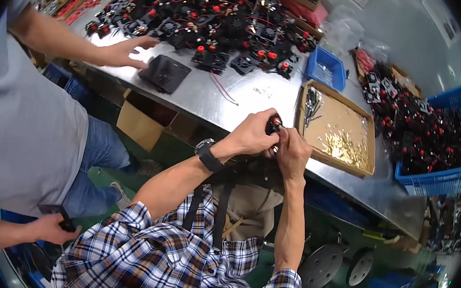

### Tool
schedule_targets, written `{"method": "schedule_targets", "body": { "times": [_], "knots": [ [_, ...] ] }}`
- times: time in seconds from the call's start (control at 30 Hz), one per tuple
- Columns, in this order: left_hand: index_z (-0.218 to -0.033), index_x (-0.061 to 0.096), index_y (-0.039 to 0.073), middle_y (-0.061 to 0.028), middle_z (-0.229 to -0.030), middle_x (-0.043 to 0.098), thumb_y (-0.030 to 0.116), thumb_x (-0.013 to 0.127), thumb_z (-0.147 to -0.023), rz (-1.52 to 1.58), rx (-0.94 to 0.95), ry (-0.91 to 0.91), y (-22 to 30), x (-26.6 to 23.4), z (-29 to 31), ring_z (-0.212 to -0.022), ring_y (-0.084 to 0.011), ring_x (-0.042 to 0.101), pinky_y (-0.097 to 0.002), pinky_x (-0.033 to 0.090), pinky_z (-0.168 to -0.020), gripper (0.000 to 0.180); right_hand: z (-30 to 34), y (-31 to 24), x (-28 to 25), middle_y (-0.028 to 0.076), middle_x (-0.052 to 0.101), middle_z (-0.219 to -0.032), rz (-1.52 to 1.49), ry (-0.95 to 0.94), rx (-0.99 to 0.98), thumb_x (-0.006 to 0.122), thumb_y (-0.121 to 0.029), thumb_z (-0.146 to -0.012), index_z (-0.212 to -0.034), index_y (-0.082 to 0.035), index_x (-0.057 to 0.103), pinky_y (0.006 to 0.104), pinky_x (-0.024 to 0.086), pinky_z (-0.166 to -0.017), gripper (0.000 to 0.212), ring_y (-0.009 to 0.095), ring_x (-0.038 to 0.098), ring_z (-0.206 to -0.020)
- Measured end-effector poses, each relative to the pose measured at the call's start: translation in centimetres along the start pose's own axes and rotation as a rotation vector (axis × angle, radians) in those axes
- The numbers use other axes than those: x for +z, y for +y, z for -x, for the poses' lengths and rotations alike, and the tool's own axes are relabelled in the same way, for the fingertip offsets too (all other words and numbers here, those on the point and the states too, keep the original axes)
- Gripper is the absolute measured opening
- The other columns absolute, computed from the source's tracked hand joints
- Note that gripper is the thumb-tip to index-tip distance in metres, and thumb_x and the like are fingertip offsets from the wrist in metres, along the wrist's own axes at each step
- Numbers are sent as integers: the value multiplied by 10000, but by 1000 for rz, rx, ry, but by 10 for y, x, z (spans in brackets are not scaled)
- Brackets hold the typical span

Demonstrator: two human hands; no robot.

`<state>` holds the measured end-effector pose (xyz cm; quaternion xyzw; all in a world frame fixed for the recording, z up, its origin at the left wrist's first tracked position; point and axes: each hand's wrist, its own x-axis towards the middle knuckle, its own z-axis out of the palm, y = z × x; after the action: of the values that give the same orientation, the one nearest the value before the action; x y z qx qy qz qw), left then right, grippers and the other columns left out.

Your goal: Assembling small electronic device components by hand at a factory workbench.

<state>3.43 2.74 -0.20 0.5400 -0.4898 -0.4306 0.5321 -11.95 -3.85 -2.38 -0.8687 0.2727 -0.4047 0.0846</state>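
My left hand [252, 135] and right hand [292, 152] both clench a small black part with a red button [273, 124]. They meet just beside the wooden tray [333, 160] on the steel bench [257, 94].

Plaid shirt [175, 261] – blue, white and dark checks with thin orange lines – sleeves rolled up past the elbows, forearms bare. Black watch [207, 154] with a wide band on the left wrist. Two dark straps [208, 211] run down the chest over a tan apron [249, 204]. No gloves.
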Motion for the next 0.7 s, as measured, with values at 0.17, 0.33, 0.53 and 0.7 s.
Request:
{"method": "schedule_targets", "body": {
  "times": [0.17, 0.33, 0.53, 0.7],
  "knots": [
    [-980, 543, -55, -132, -740, 671, 39, 598, -852, 13, 1, -13, -3, 3, -2, -607, -221, 725, -324, 594, -527, 168, 3, 3, 1, 138, 608, -663, 20, 8, -5, 621, -186, -1004, -796, -53, 563, 432, 463, -509, 254, 349, 619, -567],
    [-1000, 540, -54, -103, -771, 660, 13, 591, -866, 39, -60, -35, 1, 2, -1, -606, -187, 713, -307, 596, -528, 159, 2, 1, -4, 142, 603, -664, -10, 11, -22, 623, -163, -1000, -811, -46, 586, 426, 464, -515, 226, 342, 616, -566],
    [-1018, 609, -28, -137, -924, 663, 124, 658, -817, -152, -62, 9, 19, 13, 0, -884, -215, 638, -362, 516, -815, 256, 7, 6, -11, 103, 604, -676, 17, 7, -26, 671, -113, -919, -837, -73, 626, 413, 477, -500, 102, 277, 640, -570],
    [-993, 587, -21, -63, -816, 652, 24, 650, -881, -362, 226, 53, -6, -1, -6, -712, -115, 644, -296, 542, -636, 136, 5, 0, -11, 154, 647, -733, -154, 7, -6, 685, -82, -907, -896, -32, 609, 423, 515, -557, 92, 342, 664, -644]
  ]
}}
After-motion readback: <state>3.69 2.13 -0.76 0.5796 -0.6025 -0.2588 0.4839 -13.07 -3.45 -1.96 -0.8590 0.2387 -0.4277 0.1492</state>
